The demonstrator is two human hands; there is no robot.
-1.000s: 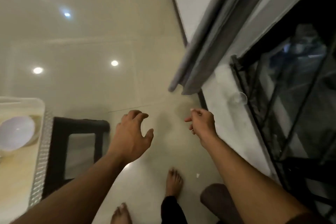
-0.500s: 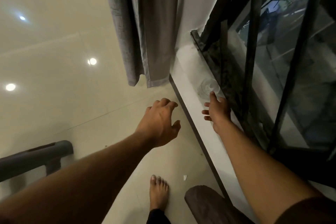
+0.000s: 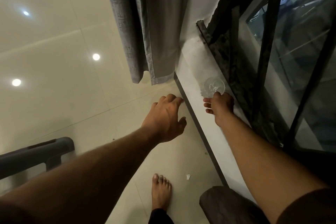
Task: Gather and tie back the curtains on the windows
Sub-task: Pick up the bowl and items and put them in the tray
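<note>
Foot (image 3: 161,193): bare, flat on the pale glossy floor (image 3: 54,96), nearest the camera at the bottom of the view.
Cushion (image 3: 231,205): dark rounded shape at the bottom right, beside the foot and against the base of the ledge.
Paper scrap (image 3: 188,176): small white bit lying on the floor between the foot and the ledge.
Chair rail (image 3: 36,152): dark grey padded bar at the lower left, partly cut by the frame edge.
Left hand (image 3: 166,117): reaches forward above the floor, palm down; its fingers (image 3: 172,97) are loosely curled and spread, holding nothing, their tips near the dark edge of the ledge.
Right hand (image 3: 221,106): stretched over the white ledge (image 3: 209,125), fingers curled around the lower rim of the glass; how firmly it grips I cannot tell.
Glass (image 3: 213,86): clear, tilted on its side on the ledge, open mouth facing the camera, just beside the dark window frame.
Window (image 3: 291,51): black bars and dark glass to the right, running along the ledge.
Curtain (image 3: 151,23): grey, hanging loose and untied in folds at the far end of the ledge, its hem just above the floor, well apart from both hands.
</note>
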